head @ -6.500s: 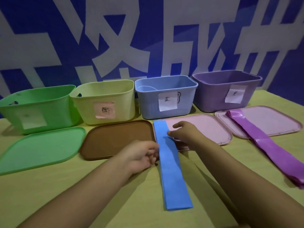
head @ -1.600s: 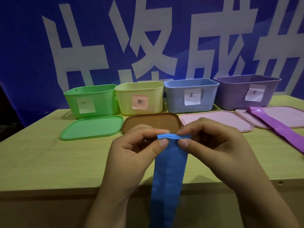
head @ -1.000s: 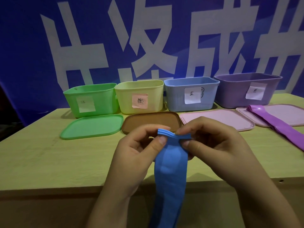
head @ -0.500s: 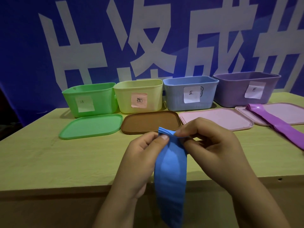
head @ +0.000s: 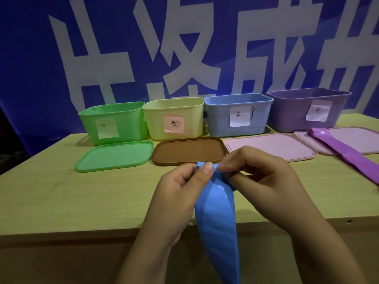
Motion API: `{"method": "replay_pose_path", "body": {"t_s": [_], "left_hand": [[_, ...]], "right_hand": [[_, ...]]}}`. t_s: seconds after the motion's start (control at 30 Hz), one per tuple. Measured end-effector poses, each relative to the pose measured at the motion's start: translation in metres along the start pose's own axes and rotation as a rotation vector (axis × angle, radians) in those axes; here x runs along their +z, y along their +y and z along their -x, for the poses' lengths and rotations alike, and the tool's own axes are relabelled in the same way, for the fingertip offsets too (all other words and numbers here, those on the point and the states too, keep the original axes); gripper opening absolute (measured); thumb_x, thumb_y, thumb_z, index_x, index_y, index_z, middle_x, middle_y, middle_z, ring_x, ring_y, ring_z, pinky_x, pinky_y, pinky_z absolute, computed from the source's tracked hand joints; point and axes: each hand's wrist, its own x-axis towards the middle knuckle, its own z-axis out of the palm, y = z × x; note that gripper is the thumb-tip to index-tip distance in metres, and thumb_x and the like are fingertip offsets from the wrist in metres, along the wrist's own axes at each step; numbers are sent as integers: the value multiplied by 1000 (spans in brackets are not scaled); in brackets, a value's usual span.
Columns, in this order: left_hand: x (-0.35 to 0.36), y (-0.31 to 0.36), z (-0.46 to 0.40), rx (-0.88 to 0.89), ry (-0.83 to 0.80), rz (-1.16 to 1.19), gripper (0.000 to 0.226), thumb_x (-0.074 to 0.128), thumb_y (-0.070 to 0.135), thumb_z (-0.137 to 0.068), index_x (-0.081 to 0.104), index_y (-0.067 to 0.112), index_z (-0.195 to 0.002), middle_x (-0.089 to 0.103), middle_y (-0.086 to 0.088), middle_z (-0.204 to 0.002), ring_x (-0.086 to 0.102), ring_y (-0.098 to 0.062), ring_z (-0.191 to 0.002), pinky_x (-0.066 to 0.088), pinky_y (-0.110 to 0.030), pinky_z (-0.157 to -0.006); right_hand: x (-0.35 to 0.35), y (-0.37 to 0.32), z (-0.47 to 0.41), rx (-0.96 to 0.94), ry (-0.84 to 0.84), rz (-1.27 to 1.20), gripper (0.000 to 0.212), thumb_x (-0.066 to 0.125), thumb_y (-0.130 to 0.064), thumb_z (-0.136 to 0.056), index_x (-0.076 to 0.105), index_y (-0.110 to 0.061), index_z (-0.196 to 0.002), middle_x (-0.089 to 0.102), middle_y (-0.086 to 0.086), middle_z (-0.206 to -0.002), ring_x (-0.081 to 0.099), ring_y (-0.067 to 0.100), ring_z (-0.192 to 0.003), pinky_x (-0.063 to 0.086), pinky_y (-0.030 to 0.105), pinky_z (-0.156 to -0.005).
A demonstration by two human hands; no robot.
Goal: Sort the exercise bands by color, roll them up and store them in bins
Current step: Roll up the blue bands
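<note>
your left hand [head: 180,193] and your right hand [head: 260,177] both pinch the top end of the blue band [head: 217,218]. you hold it up in the air in front of the desk [head: 51,193]. the rest of the band hangs down past the desk edge.

i think you are just starting the roll. keep both thumbs close to the top edge. turn the end over itself in small, tight turns. keep the two sides even, so the roll does not go crooked. the band looks soft and slippery, so do not let go with both hands at once, or it may spring open. it may be easier to lay it flat on the desk and roll it there.

four bins stand in a row at the back: the green bin [head: 112,121], the yellow bin [head: 174,117], the blue bin [head: 238,113] and the purple bin [head: 307,107]. each has a paper label. you cannot see down into them from here, so i cannot tell what is inside. four lids lie flat in front of them. the purple band [head: 348,152] lies unrolled, partly on the far right lid [head: 359,136]. when your roll is done, it should go in the blue bin.
</note>
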Motion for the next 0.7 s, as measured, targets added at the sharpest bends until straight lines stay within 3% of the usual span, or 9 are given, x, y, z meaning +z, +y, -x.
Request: {"method": "replay_pose_path", "body": {"t_s": [0.13,0.2,0.27,0.4,0.5,0.63,0.7], "left_hand": [[-2,1,-1,46,-40,7,22,56,38,-80,73,29,-92,71,-12,-88,65,-22,-82,53,-42,-76],[-4,2,-1,64,-67,7,22,56,39,-81,73,32,-92,72,-5,-83,66,-13,-77,52,-27,-65],[-7,3,0,71,-80,-9,22,56,39,-82,72,31,-93,72,0,-82,67,-11,-74,51,-20,-60],[-9,2,0,97,-95,-13,22,57,34,-83,71,24,-96,74,-3,-87,70,-17,-80,55,-25,-64],[-11,1,0,103,-114,1,21,57,30,-83,70,22,-97,74,-2,-88,70,-15,-82,54,-22,-66],[-11,0,1,100,-128,15,21,56,24,-84,70,20,-98,74,-1,-90,70,-13,-85,53,-20,-69],[-11,1,0,100,-126,19,19,57,23,-83,70,23,-97,74,1,-87,69,-11,-83,52,-20,-68]], "right_hand": [[-5,-3,1,75,-24,-184,30,57,0,-87,73,-25,-83,70,-8,-89,67,7,-85,55,20,-63],[-8,-3,0,163,-34,-344,32,46,-12,-84,72,-27,-94,72,-5,-95,68,11,-91,54,20,-66],[-11,-4,-2,248,-61,-429,37,40,-23,-81,71,-33,-100,72,-3,-99,68,14,-92,55,23,-67],[-7,-8,-2,168,-84,-147,22,55,-46,-85,71,-36,-96,71,-14,-95,66,3,-88,55,17,-67],[-8,-7,-2,134,-118,-6,25,57,-40,-77,70,-33,-97,71,-14,-91,66,5,-88,57,25,-73],[-6,-5,-1,-10,-80,128,13,67,-18,-85,69,-27,-94,67,-13,-84,62,5,-84,53,19,-68],[-4,-5,0,-63,-41,145,13,66,-19,-84,67,-28,-92,66,-13,-86,61,6,-84,52,17,-66]]}}
